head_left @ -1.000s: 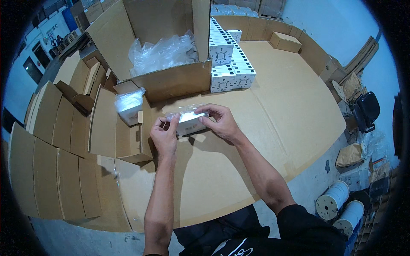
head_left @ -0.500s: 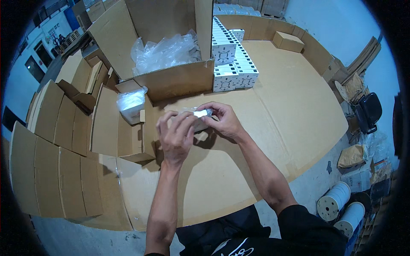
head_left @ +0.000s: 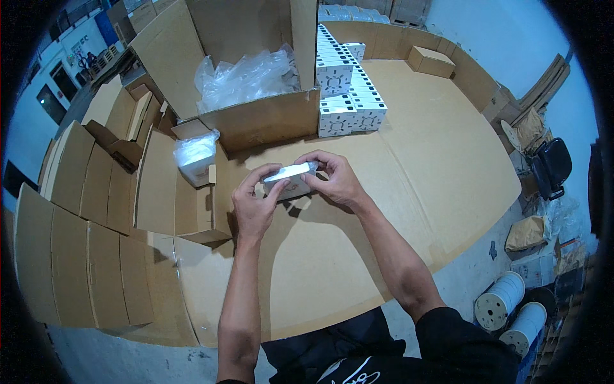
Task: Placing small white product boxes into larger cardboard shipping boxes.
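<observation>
Between my two hands, just above the cardboard-covered table (head_left: 358, 237), is a small white box (head_left: 294, 185) with clear plastic wrap about it. My left hand (head_left: 254, 198) pinches its left end between thumb and fingers. At the opposite end my right hand (head_left: 331, 179) grips the box and the bunched plastic. To the left stands an open cardboard carton (head_left: 192, 221), where another plastic-wrapped white box (head_left: 196, 157) rests inside. Behind my hands is a large open carton (head_left: 268, 121) with a heap of clear plastic bags (head_left: 249, 80) in it.
Stacked white printed boxes (head_left: 352, 115) stand right of the large carton. A closed brown box (head_left: 432, 62) sits by the table's far cardboard rim. Folded-open cartons (head_left: 83, 262) line the left side. On the floor at right are cable spools (head_left: 499, 297) and a black chair (head_left: 551, 166).
My left hand has shifted slightly left and its raised fingers have closed on the box's left end. More of the box now shows between my hands. My right hand stays about in place.
</observation>
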{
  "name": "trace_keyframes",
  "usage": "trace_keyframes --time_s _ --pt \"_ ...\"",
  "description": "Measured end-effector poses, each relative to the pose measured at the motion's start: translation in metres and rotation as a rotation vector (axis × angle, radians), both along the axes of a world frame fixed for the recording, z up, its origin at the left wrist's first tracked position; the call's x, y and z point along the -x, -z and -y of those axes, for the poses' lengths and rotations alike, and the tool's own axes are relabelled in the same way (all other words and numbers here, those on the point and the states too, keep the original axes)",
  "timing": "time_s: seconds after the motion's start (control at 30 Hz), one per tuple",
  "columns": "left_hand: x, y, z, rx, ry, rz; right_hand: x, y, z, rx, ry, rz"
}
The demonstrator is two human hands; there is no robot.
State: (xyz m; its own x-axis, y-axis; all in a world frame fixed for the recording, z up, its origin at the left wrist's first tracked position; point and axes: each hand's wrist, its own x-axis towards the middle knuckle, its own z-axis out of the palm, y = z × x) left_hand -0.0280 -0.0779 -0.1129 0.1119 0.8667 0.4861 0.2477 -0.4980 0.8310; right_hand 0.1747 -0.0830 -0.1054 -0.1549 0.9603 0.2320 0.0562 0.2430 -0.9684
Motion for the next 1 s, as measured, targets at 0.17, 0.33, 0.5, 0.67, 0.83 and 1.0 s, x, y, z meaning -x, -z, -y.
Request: trace_keyframes --time_s 0.17,0.33,0.5,0.67,0.83,1.0 --pt "0.001 0.005 -0.005 0.243 0.134 0.269 0.002 -0.002 0.0 0.038 -0.012 -0.017" --pt "0.004 0.015 -0.009 0.299 0.167 0.3 -0.002 -0.02 -0.001 -0.165 -0.019 0.364" --pt "0.004 0.013 -0.007 0.376 0.203 0.247 -0.001 -0.035 0.0 -0.333 -0.026 0.681" --pt "0.006 0.028 0.013 0.318 0.06 0.17 0.006 -0.045 -0.009 -0.338 -0.078 0.845" --pt "0.025 0.028 0.078 0.074 -0.066 -0.283 0.001 -0.053 -0.029 -0.297 -0.023 0.792" --pt "0.058 0.007 0.137 0.04 -0.009 -0.714 0.046 -0.074 -0.042 -0.308 0.116 0.507"
